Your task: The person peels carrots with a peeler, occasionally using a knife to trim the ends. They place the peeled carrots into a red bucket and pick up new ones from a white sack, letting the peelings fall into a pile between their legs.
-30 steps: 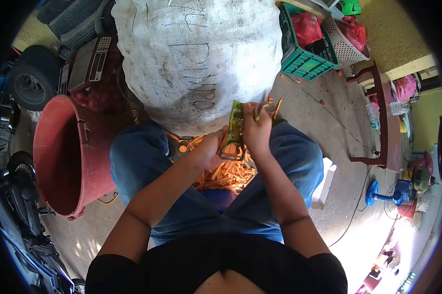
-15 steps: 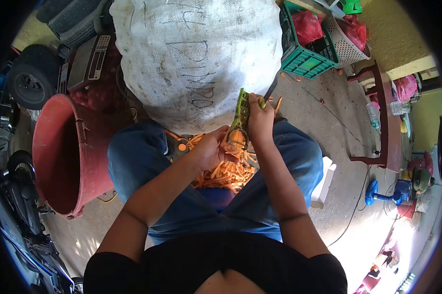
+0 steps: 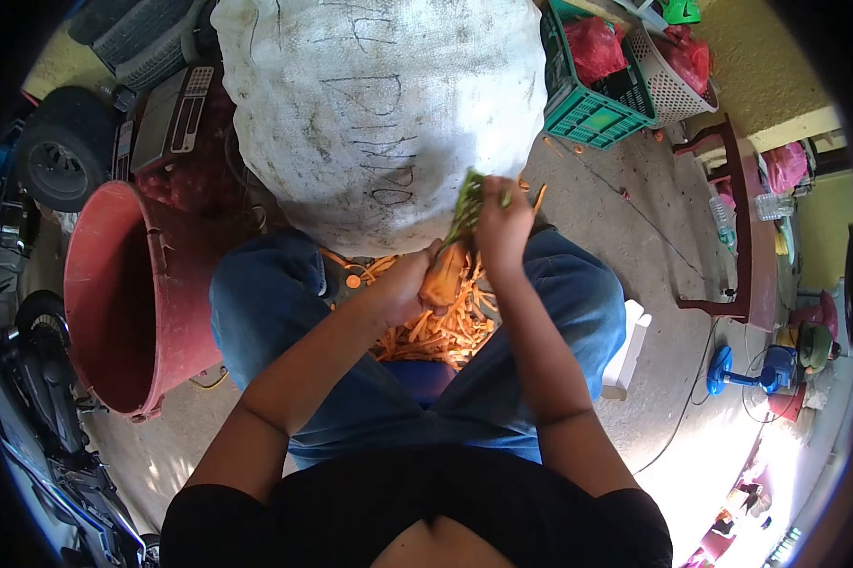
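Observation:
My left hand (image 3: 407, 286) is closed around an orange carrot (image 3: 442, 277), held between my knees. My right hand (image 3: 503, 225) grips a green slotted tool (image 3: 468, 201), slightly blurred, whose lower end meets the top of the carrot. Beneath both hands lies a heap of orange peel strips (image 3: 441, 335), with more strips near the foot of the sack. A dark blue object (image 3: 419, 379) shows just below the heap, between my thighs.
A large white sack (image 3: 379, 123) stands directly ahead. On the left are a red tub (image 3: 185, 303), a tyre (image 3: 59, 156) and a scale (image 3: 166, 118). At right are a green crate (image 3: 592, 118), a white basket (image 3: 668, 85) and a blue fan (image 3: 720, 370).
The green tool has shifted slightly up and its lower end no longer covers the carrot's middle. More of the carrot's orange side shows in my left hand.

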{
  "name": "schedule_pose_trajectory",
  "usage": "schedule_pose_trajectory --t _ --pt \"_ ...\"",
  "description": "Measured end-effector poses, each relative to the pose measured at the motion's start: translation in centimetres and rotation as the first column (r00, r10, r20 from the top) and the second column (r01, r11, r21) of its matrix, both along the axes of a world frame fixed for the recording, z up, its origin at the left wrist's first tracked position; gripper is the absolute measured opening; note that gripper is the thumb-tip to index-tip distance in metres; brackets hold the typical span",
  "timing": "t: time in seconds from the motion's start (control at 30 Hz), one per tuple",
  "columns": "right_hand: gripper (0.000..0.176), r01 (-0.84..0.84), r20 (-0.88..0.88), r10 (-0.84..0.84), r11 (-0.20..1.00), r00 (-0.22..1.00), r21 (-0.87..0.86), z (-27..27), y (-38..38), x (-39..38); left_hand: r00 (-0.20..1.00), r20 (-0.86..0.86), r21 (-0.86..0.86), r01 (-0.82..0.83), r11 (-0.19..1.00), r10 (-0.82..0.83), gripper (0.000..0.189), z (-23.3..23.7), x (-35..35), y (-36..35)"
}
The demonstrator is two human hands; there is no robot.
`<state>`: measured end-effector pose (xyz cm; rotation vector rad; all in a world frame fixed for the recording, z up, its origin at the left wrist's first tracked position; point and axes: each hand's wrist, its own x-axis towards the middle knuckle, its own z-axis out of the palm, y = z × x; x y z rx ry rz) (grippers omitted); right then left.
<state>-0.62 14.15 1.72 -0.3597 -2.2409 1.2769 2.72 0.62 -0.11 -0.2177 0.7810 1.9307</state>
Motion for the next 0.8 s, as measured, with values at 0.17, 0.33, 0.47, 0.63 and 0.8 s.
schedule_pose_trajectory --t 0.17,0.33,0.47,0.63,0.8 --pt "0.024 0.375 0.128 -0.356 0.908 0.926 -0.186 -2.1 6.5 -3.4 0.995 -0.040 -0.222 0.076 0.972 -0.087 0.037 3.4 0.9 0.2" --pt "0.025 0.242 0.043 -0.242 0.905 0.969 -0.351 -1.5 6.3 -2.7 0.998 0.031 -0.064 -0.050 0.997 0.052 0.039 0.9 -0.1 -0.2" --pt "0.025 -0.062 0.131 0.139 0.882 0.982 -0.466 0.7 0.5 0.5 0.977 0.116 0.069 -0.185 0.980 0.176 0.036 -0.3 -0.7 -0.4" --pt "0.021 -0.165 0.038 0.196 0.902 0.980 -0.399 1.0 -1.8 1.4 0.930 0.256 0.104 -0.296 0.949 0.262 0.033 1.1 -0.4 0.2" --pt "0.023 -0.107 0.125 0.135 0.972 0.983 -0.210 1.1 -1.6 1.4 0.939 0.210 0.144 -0.305 0.941 0.272 0.033 0.5 0.1 0.6"
